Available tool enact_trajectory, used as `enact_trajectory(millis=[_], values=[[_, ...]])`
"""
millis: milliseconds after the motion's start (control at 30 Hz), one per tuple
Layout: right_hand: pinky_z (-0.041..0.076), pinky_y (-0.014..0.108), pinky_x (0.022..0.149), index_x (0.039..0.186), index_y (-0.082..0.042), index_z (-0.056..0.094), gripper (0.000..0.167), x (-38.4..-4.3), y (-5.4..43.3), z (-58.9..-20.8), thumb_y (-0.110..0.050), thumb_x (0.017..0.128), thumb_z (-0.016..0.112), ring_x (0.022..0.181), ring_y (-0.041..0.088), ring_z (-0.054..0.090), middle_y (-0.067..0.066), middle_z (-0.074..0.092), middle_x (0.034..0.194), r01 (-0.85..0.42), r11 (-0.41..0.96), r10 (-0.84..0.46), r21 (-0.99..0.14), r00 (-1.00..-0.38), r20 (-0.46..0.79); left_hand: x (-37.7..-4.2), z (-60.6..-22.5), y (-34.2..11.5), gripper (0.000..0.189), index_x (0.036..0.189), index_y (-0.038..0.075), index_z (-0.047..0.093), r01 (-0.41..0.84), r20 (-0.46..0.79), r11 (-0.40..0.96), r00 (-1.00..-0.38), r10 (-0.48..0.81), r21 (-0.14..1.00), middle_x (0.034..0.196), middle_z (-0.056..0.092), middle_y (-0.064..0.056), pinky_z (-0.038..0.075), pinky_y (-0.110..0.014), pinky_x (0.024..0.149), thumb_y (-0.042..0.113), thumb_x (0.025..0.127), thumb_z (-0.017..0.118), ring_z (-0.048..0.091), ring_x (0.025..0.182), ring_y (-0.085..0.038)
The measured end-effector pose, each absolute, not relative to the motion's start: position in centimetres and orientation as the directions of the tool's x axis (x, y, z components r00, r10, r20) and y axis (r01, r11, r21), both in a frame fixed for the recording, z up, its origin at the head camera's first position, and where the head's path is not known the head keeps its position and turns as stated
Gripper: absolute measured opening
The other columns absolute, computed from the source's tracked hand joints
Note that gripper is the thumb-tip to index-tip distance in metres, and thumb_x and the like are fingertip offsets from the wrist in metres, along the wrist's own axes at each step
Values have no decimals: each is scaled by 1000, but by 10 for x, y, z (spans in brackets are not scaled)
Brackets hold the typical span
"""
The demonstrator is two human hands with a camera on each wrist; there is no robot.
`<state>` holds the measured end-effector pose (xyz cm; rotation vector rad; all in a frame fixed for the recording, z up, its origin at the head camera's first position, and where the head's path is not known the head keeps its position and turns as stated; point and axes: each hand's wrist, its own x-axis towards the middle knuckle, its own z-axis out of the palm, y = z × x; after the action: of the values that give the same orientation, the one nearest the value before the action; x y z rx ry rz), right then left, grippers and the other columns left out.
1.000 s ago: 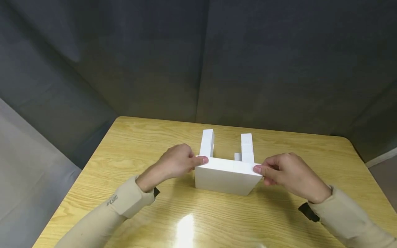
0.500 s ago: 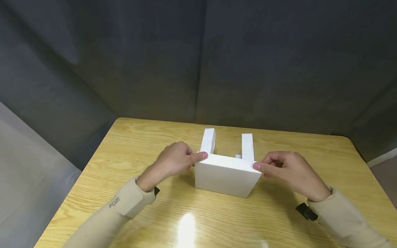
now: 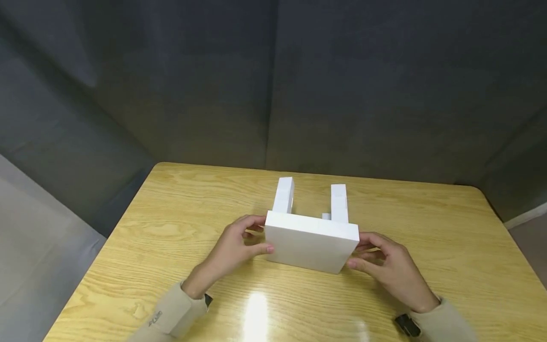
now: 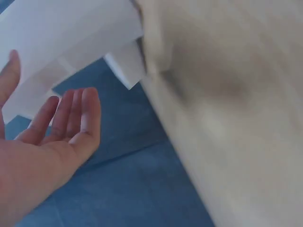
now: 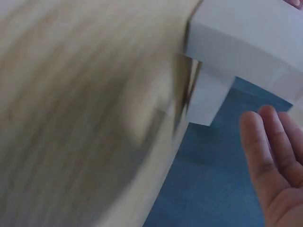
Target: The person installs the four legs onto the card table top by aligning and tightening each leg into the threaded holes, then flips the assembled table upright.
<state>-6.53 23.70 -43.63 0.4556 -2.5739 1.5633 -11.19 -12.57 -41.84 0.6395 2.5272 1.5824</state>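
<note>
A plain white panel, thick like a flat box [image 3: 311, 242], stands on its long edge on the table and leans slightly. Behind it extend two white bars, one on the left [image 3: 284, 194] and one on the right [image 3: 339, 203]. A small white piece [image 3: 326, 216] shows beside the right bar. At the panel's left end is my left hand [image 3: 232, 244], thumb in front and fingers behind. My right hand [image 3: 386, 263] is placed likewise at the right end. In both wrist views the fingers are extended and apart from the panel; whether a thumb touches it I cannot tell.
A wood-grain table [image 3: 179, 199] carries the white pieces. Dark grey fabric [image 3: 273, 85] hangs behind the table's far edge, with lighter fabric [image 3: 34, 247] at the left. Light glares off the tabletop in front of the panel.
Both hands have left the panel's top corners, where thumbs pressed on top, and moved down and nearer along its ends. The panel stays about where it was.
</note>
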Motion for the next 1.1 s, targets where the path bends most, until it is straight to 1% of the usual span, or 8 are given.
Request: enact_trajectory(millis=[133, 267, 400, 500, 700, 867, 1000, 1100], values=[[64, 29, 81, 122, -4, 76, 34, -66, 231, -441, -11, 91, 90, 92, 15, 77, 1, 78, 105, -269, 456, -201, -848, -960, 197, -113, -429, -121, 46, 132, -5, 69, 253, 84, 372, -906, 414, 893, 123, 73, -14, 63, -42, 93, 10, 93, 89, 73, 109, -31], [64, 28, 80, 122, -2, 76, 34, -66, 226, -442, -14, 92, 90, 91, 14, 78, 2, 78, 104, -221, 479, -190, -850, -971, 146, -113, -433, -120, 38, 125, -5, 71, 200, 40, 372, -917, 396, 907, 118, 75, -14, 64, -34, 86, 7, 93, 87, 76, 100, -28], [64, 27, 81, 125, 1, 75, 40, -66, 225, -445, -15, 92, 90, 94, 14, 77, 2, 78, 106, -192, 493, -195, -849, -975, 107, -112, -434, -120, 36, 124, -4, 72, 174, 24, 369, -926, 377, 913, 117, 76, -13, 64, -33, 85, 7, 93, 88, 76, 98, -25], [64, 26, 82, 126, 4, 74, 41, -65, 224, -446, -14, 93, 89, 94, 14, 77, 3, 78, 107, -199, 493, -205, -847, -973, 109, -112, -435, -120, 34, 121, -3, 73, 159, 16, 369, -932, 361, 916, 115, 76, -11, 64, -32, 84, 7, 92, 88, 75, 97, -24], [64, 26, 79, 120, 3, 76, 33, -64, 223, -445, -13, 94, 88, 91, 13, 78, 3, 78, 103, -227, 494, -202, -839, -969, 143, -111, -437, -119, 29, 114, -5, 75, 159, 28, 355, -937, 347, 921, 109, 77, -11, 64, -30, 83, 5, 91, 89, 76, 95, -24], [64, 26, 77, 113, -1, 78, 26, -60, 222, -441, -16, 94, 87, 87, 11, 78, 1, 78, 99, -208, 526, -182, -825, -975, 130, -108, -435, -120, 30, 114, -6, 75, 184, 46, 360, -932, 360, 915, 108, 77, -11, 64, -30, 84, 6, 90, 89, 75, 95, -24], [65, 27, 76, 115, 0, 78, 28, -56, 221, -436, -16, 94, 87, 87, 12, 78, 1, 79, 100, -204, 518, -175, -830, -976, 131, -106, -433, -122, 33, 114, -6, 76, 179, 50, 347, -936, 350, 921, 108, 78, -11, 64, -29, 85, 8, 89, 91, 75, 95, -23], [65, 28, 76, 114, -2, 78, 25, -53, 221, -430, -14, 94, 88, 86, 11, 77, -1, 79, 98, -221, 512, -177, -830, -973, 150, -104, -430, -123, 34, 114, -5, 76, 162, 46, 332, -943, 331, 929, 106, 78, -9, 63, -29, 85, 10, 88, 92, 75, 94, -22]])
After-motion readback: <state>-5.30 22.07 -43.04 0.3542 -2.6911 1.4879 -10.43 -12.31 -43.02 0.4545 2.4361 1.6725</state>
